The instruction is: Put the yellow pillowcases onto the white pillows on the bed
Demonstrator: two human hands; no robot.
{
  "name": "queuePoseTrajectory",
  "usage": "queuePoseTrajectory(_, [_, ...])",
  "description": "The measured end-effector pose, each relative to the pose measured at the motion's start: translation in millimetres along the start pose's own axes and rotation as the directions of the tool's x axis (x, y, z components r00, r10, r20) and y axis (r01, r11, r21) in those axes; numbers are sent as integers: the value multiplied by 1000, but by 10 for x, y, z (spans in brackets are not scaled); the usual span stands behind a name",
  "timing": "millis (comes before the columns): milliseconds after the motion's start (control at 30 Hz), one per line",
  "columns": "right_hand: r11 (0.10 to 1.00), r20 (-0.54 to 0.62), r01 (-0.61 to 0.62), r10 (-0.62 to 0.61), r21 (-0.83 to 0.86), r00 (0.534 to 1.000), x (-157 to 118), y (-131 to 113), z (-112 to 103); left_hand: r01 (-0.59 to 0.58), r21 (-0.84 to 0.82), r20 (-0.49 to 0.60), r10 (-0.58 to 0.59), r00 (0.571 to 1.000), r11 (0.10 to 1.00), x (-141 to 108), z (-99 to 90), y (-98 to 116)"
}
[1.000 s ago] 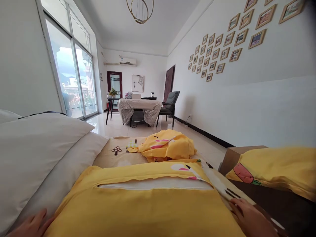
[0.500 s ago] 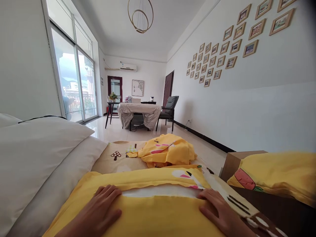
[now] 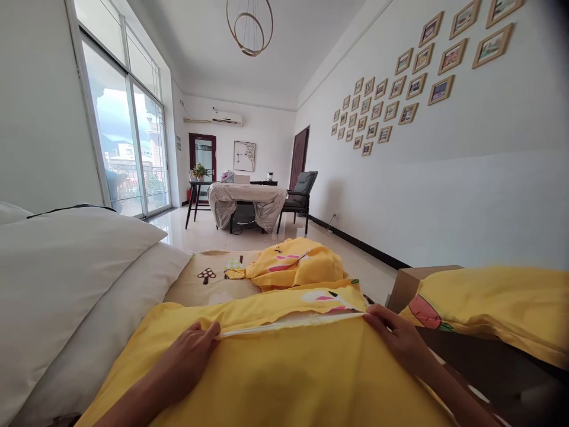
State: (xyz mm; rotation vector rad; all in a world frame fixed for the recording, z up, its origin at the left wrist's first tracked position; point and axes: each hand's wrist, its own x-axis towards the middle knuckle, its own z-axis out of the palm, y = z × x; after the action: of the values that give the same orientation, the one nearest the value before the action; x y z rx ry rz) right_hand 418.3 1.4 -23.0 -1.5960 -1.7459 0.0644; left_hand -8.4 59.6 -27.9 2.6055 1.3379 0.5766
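A yellow pillowcase (image 3: 284, 373) lies in front of me, a white strip (image 3: 293, 323) showing along its long opening. My left hand (image 3: 195, 350) pinches the near edge of that opening on the left. On the right, my right hand (image 3: 389, 329) grips the same edge between thumb and fingers, pulling it taut and slightly raised. The far flap carries a printed white and pink figure (image 3: 326, 298). Just beyond it, a crumpled yellow cloth (image 3: 297, 264) with a pink print rests on a beige patterned cover (image 3: 182, 287).
White pillows (image 3: 75, 255) are stacked at left. On the right, another yellow cushion or cloth (image 3: 498, 302) with a carrot-like print lies over a cardboard box (image 3: 400, 287). Farther off stand a covered table (image 3: 249, 193) and a black chair (image 3: 302, 196).
Both hands, which lay spread on the pillowcase, have closed on the opening's near edge. That edge is lifted and stretched straight, narrowing the white gap.
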Motion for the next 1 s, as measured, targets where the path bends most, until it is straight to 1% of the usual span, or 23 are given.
queuePoseTrajectory(33, [1000,11,5,-5,-4,1000,18,-4,73,32,-27,-16,-33,999,999,0,12,-12])
queuePoseTrajectory(100, [999,88,31,-31,-5,996,32,30,232,92,-80,-48,-96,994,993,-7,33,-34])
queuePoseTrajectory(167, [999,153,32,-31,-6,988,21,109,342,101,-106,-64,-108,992,989,-20,50,-52])
queuePoseTrajectory(200, [1000,147,19,-17,-10,989,11,158,365,92,-105,-66,-99,993,990,-26,58,-60])
queuePoseTrajectory(267, [1000,63,16,-15,-22,998,-4,257,349,73,-83,-81,-80,993,994,-38,72,-77])
queuePoseTrajectory(367, [989,-64,113,-120,-93,991,14,344,270,45,-6,-166,-45,985,999,-46,84,-109])
queuePoseTrajectory(433, [972,-77,134,-151,-193,986,61,331,250,45,70,-230,-28,973,997,-42,73,-131])
queuePoseTrajectory(467, [962,-60,126,-144,-241,988,95,305,258,58,101,-233,-33,972,993,-36,57,-140])
queuePoseTrajectory(500, [954,-29,118,-131,-277,991,135,269,275,73,122,-209,-46,977,990,-27,33,-145])
queuePoseTrajectory(567, [946,53,115,-104,-302,993,222,183,336,102,142,-104,-87,991,985,2,-36,-142])
queuePoseTrajectory(633, [949,90,104,-80,-297,993,299,106,416,101,152,-3,-102,995,983,45,-110,-122])
queuePoseTrajectory(667, [952,67,81,-64,-293,996,326,80,460,97,162,22,-102,995,982,72,-136,-111])
queuePoseTrajectory(700, [958,18,54,-51,-283,999,342,64,505,93,179,29,-99,995,980,101,-148,-103])
queuePoseTrajectory(767, [972,-147,10,-46,-234,988,334,67,593,85,226,10,-89,996,970,158,-119,-108])
queuePoseTrajectory(833, [987,-307,1,-51,-161,950,282,101,670,90,254,-71,-75,995,963,194,-18,-151])
queuePoseTrajectory(900, [994,-387,11,-52,-107,920,203,137,726,77,217,-223,-27,974,973,190,129,-223])
queuePoseTrajectory(933, [996,-398,16,-50,-89,916,161,148,748,61,180,-318,-1,948,982,169,205,-261])
queuePoseTrajectory(967, [997,-397,22,-51,-77,916,120,153,765,37,142,-414,25,910,989,137,276,-295])
queuePoseTrajectory(1000, [997,-394,39,-64,-73,917,83,153,780,4,115,-502,54,863,993,95,335,-321])
